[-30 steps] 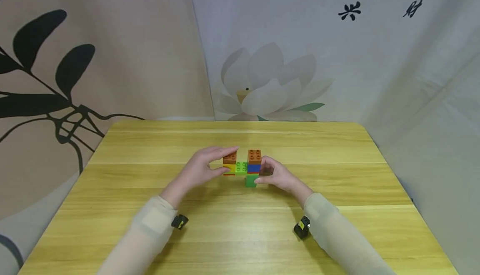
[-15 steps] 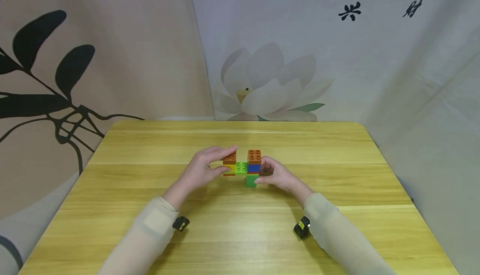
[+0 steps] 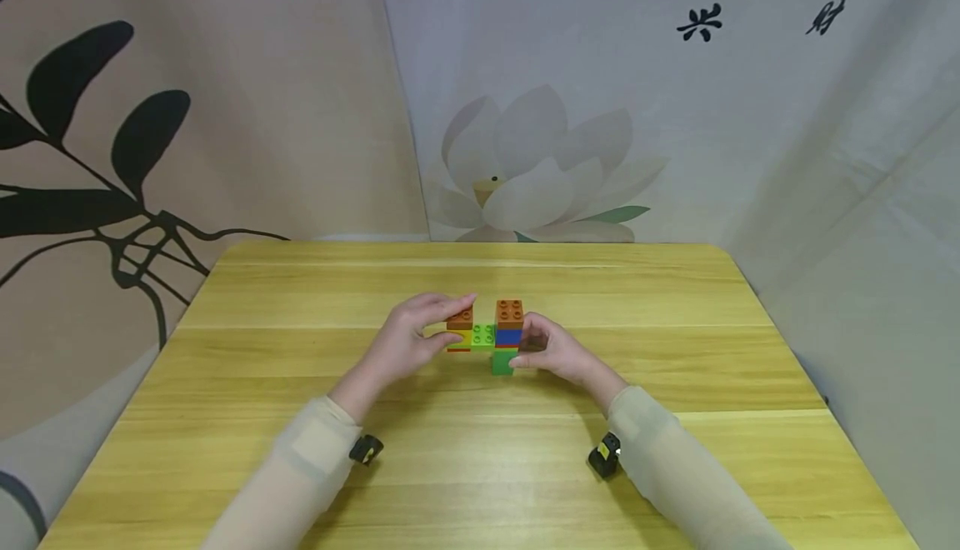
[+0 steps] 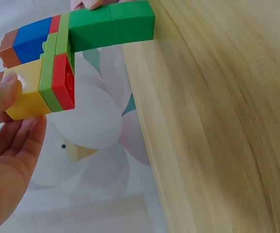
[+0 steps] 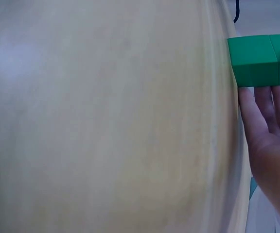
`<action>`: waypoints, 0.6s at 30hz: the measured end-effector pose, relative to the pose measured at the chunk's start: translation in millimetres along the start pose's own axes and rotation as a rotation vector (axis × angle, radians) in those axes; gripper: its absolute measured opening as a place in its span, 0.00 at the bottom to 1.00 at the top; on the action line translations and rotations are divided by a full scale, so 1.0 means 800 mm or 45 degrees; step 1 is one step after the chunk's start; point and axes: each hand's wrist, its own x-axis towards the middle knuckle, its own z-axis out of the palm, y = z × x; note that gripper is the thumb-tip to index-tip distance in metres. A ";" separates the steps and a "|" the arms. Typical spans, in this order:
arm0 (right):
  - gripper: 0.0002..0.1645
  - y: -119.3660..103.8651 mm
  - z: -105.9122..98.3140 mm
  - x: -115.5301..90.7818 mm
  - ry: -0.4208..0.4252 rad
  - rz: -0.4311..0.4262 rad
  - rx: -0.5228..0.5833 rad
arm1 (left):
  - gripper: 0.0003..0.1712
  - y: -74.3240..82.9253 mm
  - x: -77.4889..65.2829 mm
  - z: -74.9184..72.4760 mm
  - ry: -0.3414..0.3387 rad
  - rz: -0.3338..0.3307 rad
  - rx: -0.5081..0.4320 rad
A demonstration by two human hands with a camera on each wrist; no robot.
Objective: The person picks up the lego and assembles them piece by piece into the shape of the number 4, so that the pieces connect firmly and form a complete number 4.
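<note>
A joined assembly of toy building blocks (image 3: pixel 483 335) stands at mid-table in the head view. Its green column (image 4: pixel 113 25) is at the base, with light-green plates (image 4: pixel 48 73) across it. A red block (image 4: pixel 63 81) hangs under the left end; a yellow block (image 4: pixel 26 92) sits above it. A blue block (image 3: pixel 508 337) lies over the right end, and an orange-brown block (image 3: pixel 509 312) tops each side. My left hand (image 3: pixel 402 337) pinches the yellow block, thumb in front, a finger over the left orange-brown block. My right hand (image 3: pixel 553 352) grips the green column (image 5: pixel 256 60).
The wooden table (image 3: pixel 480 467) extends around both forearms. Behind its far edge hangs a printed curtain (image 3: pixel 315 100) with a lotus and dark leaves. A small black wrist camera (image 3: pixel 366 450) hangs at the left sleeve, and another black camera (image 3: pixel 604 455) at the right.
The left wrist and its camera have shifted slightly right. Both hands keep their hold, and the block assembly stays practically in place.
</note>
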 end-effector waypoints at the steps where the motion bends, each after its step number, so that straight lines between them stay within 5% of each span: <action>1: 0.20 0.000 0.000 0.000 0.000 -0.001 -0.001 | 0.35 0.000 0.000 0.000 0.006 0.006 0.005; 18: 0.19 -0.002 0.000 -0.003 0.001 0.010 0.000 | 0.35 0.002 -0.001 0.004 0.045 0.015 0.046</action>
